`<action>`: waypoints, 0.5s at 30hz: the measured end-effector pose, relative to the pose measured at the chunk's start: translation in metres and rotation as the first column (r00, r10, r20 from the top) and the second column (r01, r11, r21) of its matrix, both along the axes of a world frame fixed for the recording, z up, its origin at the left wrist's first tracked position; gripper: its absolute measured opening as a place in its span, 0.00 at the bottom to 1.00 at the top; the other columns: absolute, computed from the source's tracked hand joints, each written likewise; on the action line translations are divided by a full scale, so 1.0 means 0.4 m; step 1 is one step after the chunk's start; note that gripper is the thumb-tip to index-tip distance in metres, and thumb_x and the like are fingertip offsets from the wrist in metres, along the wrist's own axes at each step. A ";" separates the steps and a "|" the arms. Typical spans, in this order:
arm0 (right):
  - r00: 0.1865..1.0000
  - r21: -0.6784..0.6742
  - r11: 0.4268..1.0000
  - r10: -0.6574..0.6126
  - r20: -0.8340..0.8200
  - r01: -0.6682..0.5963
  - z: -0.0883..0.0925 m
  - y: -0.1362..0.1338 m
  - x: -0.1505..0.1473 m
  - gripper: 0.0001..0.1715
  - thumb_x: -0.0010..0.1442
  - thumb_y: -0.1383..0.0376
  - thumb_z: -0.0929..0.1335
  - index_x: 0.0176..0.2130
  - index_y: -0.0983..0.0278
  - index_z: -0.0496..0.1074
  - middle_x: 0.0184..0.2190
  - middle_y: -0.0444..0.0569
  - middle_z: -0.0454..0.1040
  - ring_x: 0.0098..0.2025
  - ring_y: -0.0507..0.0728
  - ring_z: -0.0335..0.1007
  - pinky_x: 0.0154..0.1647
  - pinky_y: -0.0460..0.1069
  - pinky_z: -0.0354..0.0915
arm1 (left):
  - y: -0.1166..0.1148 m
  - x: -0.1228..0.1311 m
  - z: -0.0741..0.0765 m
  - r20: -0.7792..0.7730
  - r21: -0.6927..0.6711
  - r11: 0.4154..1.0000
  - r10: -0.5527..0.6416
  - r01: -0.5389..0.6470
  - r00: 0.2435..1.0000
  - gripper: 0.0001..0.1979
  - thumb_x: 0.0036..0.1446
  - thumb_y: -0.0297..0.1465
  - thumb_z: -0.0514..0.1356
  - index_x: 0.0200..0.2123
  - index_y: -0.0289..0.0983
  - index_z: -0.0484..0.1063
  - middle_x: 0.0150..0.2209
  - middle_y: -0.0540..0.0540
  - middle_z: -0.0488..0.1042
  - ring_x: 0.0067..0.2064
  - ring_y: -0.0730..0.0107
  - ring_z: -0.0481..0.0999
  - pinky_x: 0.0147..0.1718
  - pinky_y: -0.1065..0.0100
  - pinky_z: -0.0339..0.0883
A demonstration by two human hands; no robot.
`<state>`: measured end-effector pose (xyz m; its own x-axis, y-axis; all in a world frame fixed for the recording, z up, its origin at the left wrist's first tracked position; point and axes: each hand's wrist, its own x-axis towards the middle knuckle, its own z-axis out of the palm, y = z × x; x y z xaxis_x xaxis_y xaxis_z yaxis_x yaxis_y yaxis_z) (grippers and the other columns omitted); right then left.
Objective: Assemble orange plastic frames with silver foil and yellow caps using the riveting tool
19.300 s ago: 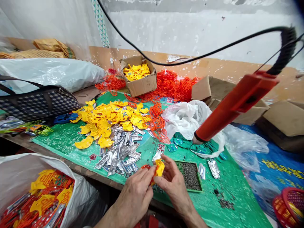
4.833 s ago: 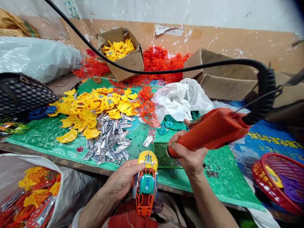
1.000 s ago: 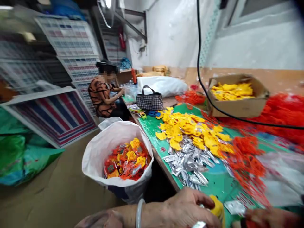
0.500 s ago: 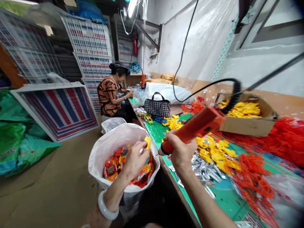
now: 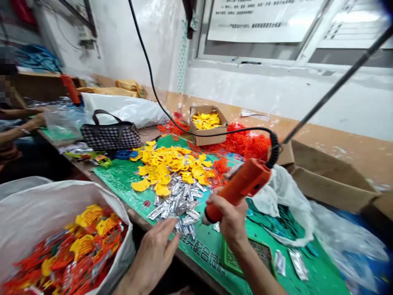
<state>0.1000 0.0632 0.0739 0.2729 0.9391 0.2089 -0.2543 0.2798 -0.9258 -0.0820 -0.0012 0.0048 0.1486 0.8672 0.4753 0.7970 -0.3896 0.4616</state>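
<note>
My right hand (image 5: 232,219) is wrapped round an orange electric screwdriver (image 5: 241,186), its tip tilted down to the left above the green table top (image 5: 123,176). A black cord runs from its upper end. At the table's near edge, my left hand (image 5: 155,252) is open, fingers stretched toward a heap of silver metal-looking pieces (image 5: 179,200), with thumb apart. Its fingertips lie close to the heap; whether they touch it I cannot tell. Behind the silver pieces lies a pile of flat yellow plastic parts (image 5: 172,162). Left of my hand stands a white sack (image 5: 121,209) holding orange, yellow and silver pieces.
A green tray of small dark parts (image 5: 260,250) sits near my right forearm. Farther back are a cardboard box (image 5: 211,139) of yellow parts, orange netting-like pieces (image 5: 245,143), a checked bag (image 5: 110,137) and white plastic bags (image 5: 291,196). A co-worker's arms (image 5: 21,127) show at far left.
My view has turned right. My left hand has left the sack, where it held a yellow piece, and come to the silver heap without it. My right hand still grips the screwdriver.
</note>
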 end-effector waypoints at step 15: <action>0.236 0.384 0.591 -0.712 0.661 0.709 -0.052 -0.060 0.403 0.55 0.50 0.54 0.73 0.67 0.67 0.47 0.58 0.64 0.57 0.59 0.73 0.55 0.58 0.68 0.56 | 0.370 0.345 0.003 -0.169 -0.279 0.908 -0.365 0.311 0.915 0.20 0.60 0.19 0.53 0.53 0.39 0.72 0.56 0.38 0.72 0.57 0.55 0.69 0.56 0.52 0.62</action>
